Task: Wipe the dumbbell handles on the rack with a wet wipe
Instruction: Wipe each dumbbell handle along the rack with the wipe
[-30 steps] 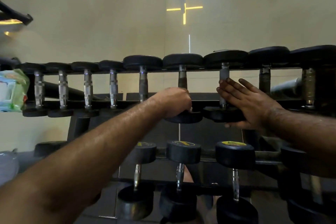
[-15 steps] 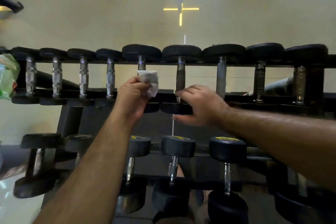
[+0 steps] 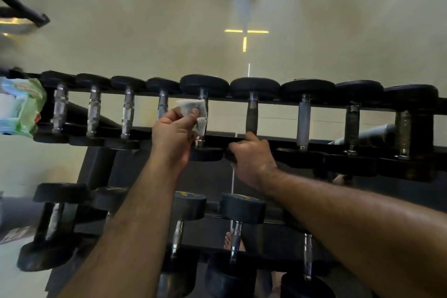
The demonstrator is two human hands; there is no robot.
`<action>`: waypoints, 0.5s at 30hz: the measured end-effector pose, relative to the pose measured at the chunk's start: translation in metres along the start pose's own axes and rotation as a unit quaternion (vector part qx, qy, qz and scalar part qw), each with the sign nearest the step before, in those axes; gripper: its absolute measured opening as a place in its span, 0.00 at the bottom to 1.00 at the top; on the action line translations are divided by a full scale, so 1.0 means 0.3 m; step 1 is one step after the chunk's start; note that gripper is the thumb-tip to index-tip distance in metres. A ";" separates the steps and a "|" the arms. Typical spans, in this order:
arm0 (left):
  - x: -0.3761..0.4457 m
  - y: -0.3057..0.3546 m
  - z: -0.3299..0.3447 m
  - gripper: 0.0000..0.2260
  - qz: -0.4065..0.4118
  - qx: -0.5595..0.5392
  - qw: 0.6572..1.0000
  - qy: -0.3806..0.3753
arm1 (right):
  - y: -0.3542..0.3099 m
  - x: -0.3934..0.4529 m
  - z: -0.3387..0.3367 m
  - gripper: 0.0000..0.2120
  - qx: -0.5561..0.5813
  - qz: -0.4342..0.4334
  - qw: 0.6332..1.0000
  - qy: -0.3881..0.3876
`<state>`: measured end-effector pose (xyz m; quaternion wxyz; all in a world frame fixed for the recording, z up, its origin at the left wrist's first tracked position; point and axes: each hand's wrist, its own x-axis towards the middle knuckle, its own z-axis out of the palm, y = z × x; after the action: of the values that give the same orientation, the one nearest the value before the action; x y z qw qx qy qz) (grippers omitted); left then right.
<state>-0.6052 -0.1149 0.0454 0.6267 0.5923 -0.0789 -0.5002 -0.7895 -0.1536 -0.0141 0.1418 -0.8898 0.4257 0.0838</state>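
A black two-tier rack (image 3: 338, 104) carries a row of black dumbbells with metal handles. My left hand (image 3: 173, 133) pinches a crumpled white wet wipe (image 3: 196, 111) against the handle of a middle dumbbell (image 3: 203, 84) on the top tier. Just to the right, my right hand (image 3: 251, 155) curls its fingers over the near head of the neighbouring dumbbell (image 3: 252, 113), whose handle is dark. Smaller chrome-handled dumbbells (image 3: 93, 109) line the top tier to the left, bigger ones (image 3: 303, 118) to the right.
A green and blue wet-wipe packet (image 3: 20, 106) lies at the rack's left end. The lower tier holds several dumbbells (image 3: 242, 208). Bare feet (image 3: 229, 242) show under the rack. Beige floor with a yellow cross mark (image 3: 244, 34) stretches beyond; a black equipment frame (image 3: 21, 12) stands far left.
My left hand left the dark-handled dumbbell and brought the wipe to the handle one place left. My right hand moved left from the grey-handled dumbbell onto the dark-handled dumbbell's near head.
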 end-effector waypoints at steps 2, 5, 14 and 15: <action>0.004 -0.008 0.004 0.05 0.021 0.021 1.000 0.008 | 0.089 -0.057 0.017 0.21 0.122 -0.030 0.989 0.081; 0.014 -0.028 0.005 0.08 0.030 0.088 0.995 0.025 | 0.168 -0.095 0.008 0.26 0.214 -0.045 0.970 0.104; 0.051 -0.049 0.140 0.04 0.178 0.291 0.939 -0.046 | 0.336 -0.096 -0.121 0.42 -0.028 -0.155 0.987 -0.036; 0.060 -0.054 0.153 0.04 0.219 0.331 0.916 -0.056 | 0.404 -0.110 -0.137 0.49 -0.077 -0.137 0.986 -0.055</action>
<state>-0.6369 -0.1551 0.0362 0.4836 0.7046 -0.4026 -0.3280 -0.9035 -0.2150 0.0117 0.1066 -0.9420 0.2833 0.1449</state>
